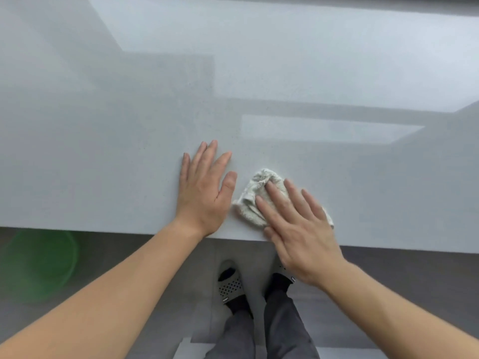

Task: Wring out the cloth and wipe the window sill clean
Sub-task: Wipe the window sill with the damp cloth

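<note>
You have before you: one window sill (129, 151); one cloth (255, 196); two bare hands, left hand (204, 187) and right hand (298, 229); one green bucket (36, 265); two perforated slippers (230, 286) on the floor.

Both hands are down on the pale grey window sill (129, 151), close to its near edge. The left hand (203, 193) lies flat, fingers spread, palm on the bare surface. Just beside its thumb, the right hand (298, 224) presses flat on a crumpled white cloth (255, 187), fingers stretched across it. Below the sill's edge, grey floor, two feet in perforated slippers (230, 286), and a blurred green bucket (39, 265) at the left.
</note>
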Motion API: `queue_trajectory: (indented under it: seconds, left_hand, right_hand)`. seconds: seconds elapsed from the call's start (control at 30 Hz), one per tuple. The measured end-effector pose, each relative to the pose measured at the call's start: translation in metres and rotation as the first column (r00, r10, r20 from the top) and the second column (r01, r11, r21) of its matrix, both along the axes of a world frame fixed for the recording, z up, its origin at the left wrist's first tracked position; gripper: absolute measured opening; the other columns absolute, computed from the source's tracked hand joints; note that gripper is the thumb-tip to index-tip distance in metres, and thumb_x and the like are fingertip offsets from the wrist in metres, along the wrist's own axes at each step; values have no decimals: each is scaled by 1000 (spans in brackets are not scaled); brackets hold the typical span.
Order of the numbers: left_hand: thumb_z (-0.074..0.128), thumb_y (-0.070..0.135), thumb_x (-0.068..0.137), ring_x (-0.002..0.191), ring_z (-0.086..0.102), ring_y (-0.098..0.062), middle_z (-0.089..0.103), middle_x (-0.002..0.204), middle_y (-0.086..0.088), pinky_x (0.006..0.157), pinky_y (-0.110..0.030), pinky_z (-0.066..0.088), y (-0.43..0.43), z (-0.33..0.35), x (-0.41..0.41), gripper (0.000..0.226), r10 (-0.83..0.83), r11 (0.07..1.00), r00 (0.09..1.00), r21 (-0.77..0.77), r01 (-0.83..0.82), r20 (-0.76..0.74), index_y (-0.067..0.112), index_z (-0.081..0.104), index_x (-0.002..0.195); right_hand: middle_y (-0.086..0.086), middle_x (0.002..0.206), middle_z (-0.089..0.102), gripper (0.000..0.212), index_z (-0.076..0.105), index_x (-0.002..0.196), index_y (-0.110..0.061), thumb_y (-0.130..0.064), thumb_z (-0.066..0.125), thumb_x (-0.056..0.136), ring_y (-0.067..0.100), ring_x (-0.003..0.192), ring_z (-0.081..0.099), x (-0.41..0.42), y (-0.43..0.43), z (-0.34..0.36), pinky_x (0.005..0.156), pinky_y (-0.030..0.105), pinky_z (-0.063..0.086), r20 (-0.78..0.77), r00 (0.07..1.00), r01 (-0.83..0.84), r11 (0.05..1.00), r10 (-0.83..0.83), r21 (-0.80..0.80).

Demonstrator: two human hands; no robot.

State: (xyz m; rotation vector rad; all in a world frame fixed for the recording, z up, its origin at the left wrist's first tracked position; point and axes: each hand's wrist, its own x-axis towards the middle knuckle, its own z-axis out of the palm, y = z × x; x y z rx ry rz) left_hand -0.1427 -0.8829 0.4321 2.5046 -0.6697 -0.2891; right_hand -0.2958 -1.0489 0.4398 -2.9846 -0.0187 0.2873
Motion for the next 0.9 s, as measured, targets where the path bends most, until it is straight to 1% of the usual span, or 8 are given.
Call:
queue_trajectory:
  seconds: [0.07,0.23,0.33,0.47,0.53,0.67,0.8,0.9]
  left_hand:
    - [17,52,97,153,0,-13,14,166,-3,122,-40,-11,0,-2,-1,66,-43,996,999,75,41,24,21,37,151]
    - [31,40,97,152,12,-24,25,162,-11,123,-48,-4,-10,-6,-3,55,39,996,997,75,-44,71,16,47,143]
    - [35,36,96,150,18,-28,33,158,-15,122,-48,-2,-30,-2,-3,50,77,997,992,22,-80,100,13,52,136]
    - [33,31,96,151,16,-26,28,161,-12,123,-46,-1,-67,2,3,49,21,998,999,-54,-18,44,15,51,138]
    - [28,35,97,153,7,-22,18,165,-7,122,-47,-8,-86,2,6,53,11,1000,1000,-10,-11,-7,20,44,145]
    - [24,41,102,153,-10,-18,0,168,1,116,-58,-17,-116,-3,7,54,78,980,997,187,-74,-17,30,23,155]
    - [23,42,103,153,-10,-21,-3,168,0,116,-62,-12,-122,-9,2,55,83,942,993,318,-106,85,32,16,157]
    - [20,43,102,153,-10,-21,-4,168,0,117,-62,-10,-122,-9,2,57,75,928,993,357,-102,90,32,13,157]
  right_hand:
    - [-4,167,7,56,14,158,-34,-48,20,105,24,154,0,8,-30,-4,123,49,12,-8,1000,-14,999,14,-47]
    - [-5,168,0,57,9,159,-36,-45,20,104,24,154,-6,32,-25,-6,123,45,0,16,850,526,851,-526,16]
    - [-2,168,7,57,15,159,-33,-42,27,104,26,154,-2,5,2,-7,123,48,7,24,950,310,951,-310,4]
    - [-6,167,11,55,19,158,-36,-49,21,104,23,154,4,-20,-69,-4,123,46,11,2,999,49,999,-49,1]
    - [-8,167,8,56,17,157,-39,-53,17,103,22,154,6,-14,-118,-4,123,42,7,26,978,209,978,-209,-9]
    - [-4,168,5,61,14,158,-35,-46,21,99,24,154,1,7,-126,-3,122,47,7,26,785,619,785,-619,6]
    - [0,167,14,57,21,158,-30,-43,25,103,29,154,6,-21,-81,-3,121,50,14,34,969,245,969,-245,-7]
    - [-5,165,18,54,25,156,-36,-46,26,103,25,154,9,-8,-135,-2,122,48,12,23,999,33,999,-33,2]
